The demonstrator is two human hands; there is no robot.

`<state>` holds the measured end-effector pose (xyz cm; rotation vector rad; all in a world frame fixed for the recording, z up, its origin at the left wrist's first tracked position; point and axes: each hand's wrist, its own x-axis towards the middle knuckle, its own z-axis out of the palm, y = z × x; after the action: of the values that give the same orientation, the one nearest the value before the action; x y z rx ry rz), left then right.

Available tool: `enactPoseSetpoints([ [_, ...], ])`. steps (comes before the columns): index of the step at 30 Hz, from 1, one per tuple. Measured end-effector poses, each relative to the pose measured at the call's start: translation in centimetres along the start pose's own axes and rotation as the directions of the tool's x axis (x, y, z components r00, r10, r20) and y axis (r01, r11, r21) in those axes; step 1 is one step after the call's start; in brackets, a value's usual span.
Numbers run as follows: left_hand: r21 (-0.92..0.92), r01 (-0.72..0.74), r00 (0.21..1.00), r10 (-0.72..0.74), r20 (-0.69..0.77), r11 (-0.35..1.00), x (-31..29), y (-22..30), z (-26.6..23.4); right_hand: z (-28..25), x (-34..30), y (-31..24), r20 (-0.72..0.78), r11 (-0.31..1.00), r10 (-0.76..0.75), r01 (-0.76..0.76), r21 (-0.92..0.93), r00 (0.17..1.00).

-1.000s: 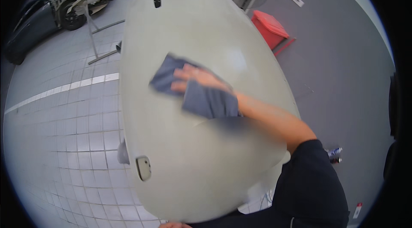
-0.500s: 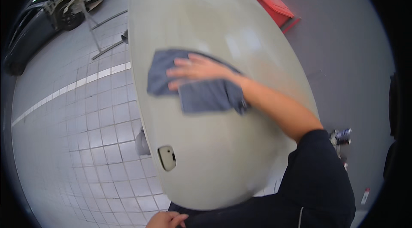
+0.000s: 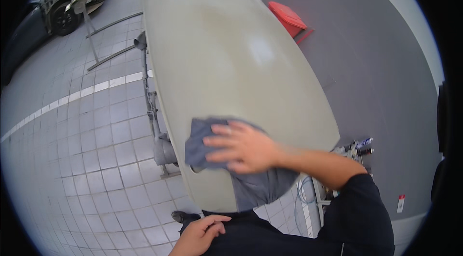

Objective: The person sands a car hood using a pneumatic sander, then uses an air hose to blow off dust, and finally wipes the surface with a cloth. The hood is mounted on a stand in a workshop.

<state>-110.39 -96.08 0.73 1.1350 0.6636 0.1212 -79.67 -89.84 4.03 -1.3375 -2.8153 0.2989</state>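
Observation:
A grey-blue cloth lies over the near end of a pale beige car bonnet, its lower part draping toward the near edge. On top of it my right hand rests flat with fingers spread, pressing the cloth against the panel; the hand is slightly smeared by motion. The cloth partly covers the opening near the panel's left edge. My left hand is below the near edge, close to my dark clothing, with its fingers loosely bent and apart and nothing visible in them.
A grey metal stand shows beneath the panel's left side. Far left are a dark car and another panel on a frame. Right of the bonnet stand a red bin and a cart with bottles. A pale hose hangs near my right arm.
My right hand and the cloth have moved from the bonnet's middle toward its near end. My left hand has come slightly up and right. The view has shifted a little.

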Motion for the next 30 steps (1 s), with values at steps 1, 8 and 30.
enactPoseSetpoints([
  [1,0.006,-0.076,0.996,0.076,-0.048,0.997,0.2,-0.1,-0.3,-0.5,3.2,3.0,-0.018,1.0,0.0,0.0,-0.006,1.0],
  [8,-0.094,-0.151,0.853,0.081,-0.516,0.984,1.1,-1.1,-1.8,-2.9,24.1,27.1,-0.179,0.946,-0.015,-0.044,-0.321,0.984],
  [30,-0.246,-0.199,0.842,0.037,-0.538,0.949,-4.7,-10.1,-2.5,-0.2,3.8,0.0,-0.085,0.922,0.355,-0.364,-0.133,0.931],
])
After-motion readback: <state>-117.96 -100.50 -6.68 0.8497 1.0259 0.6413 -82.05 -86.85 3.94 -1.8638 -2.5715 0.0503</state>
